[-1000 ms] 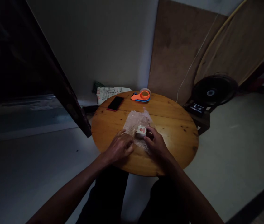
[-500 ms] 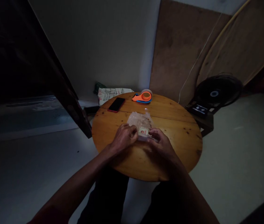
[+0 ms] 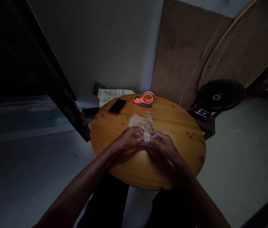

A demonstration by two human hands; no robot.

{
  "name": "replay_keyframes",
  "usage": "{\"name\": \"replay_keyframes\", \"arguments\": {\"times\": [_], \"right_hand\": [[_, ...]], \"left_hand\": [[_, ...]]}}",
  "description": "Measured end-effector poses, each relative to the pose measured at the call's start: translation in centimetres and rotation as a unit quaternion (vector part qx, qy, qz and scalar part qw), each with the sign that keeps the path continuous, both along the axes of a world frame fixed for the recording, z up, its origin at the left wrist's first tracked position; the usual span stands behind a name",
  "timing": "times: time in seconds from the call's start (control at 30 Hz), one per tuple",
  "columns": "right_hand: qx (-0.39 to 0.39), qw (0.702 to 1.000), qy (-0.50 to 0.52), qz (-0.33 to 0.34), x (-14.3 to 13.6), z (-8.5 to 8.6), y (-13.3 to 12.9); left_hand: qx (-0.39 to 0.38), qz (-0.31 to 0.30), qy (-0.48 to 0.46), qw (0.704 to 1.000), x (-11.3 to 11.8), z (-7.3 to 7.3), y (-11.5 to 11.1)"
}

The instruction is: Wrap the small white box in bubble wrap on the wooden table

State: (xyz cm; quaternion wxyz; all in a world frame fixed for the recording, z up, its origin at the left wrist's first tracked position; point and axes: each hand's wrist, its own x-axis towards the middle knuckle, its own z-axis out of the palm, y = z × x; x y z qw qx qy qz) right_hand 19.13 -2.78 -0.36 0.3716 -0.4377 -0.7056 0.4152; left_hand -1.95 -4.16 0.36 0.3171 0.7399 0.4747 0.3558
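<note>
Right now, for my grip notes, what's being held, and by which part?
A small pale box with bubble wrap, left hand at its left end, right hand at its right; whether through the wrap, I can't tell.

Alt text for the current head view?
A person's left hand and right hand hold a small pale bundle at the near end of bubble wrap on a round wooden table. Beyond lie a phone and an orange tape dispenser.

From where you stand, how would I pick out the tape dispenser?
Find the round wooden table. Near its far edge, beyond the bubble wrap and right of the phone, sits the tape dispenser. Bright orange and blue set it apart from the black phone.
</note>
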Motion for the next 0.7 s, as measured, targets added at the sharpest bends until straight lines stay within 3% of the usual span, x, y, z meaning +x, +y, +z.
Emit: {"name": "replay_keyframes", "arguments": {"times": [0.27, 0.53, 0.7], "right_hand": [[-0.028, 0.998, 0.049, 0.0, -0.4, -1.0, -0.5], [-0.051, 0.995, 0.084, 0.004, -0.6, -0.9, -1.5], [-0.043, 0.996, 0.071, -0.032, -0.8, -0.8, -1.5]], "left_hand": [[-0.026, -0.029, -0.142, 0.989, 0.0, -1.3, 0.0], [-0.033, -0.036, -0.174, 0.984, 0.2, -2.1, 0.4], [-0.037, -0.039, -0.185, 0.981, 0.2, -2.0, 0.2]]}}
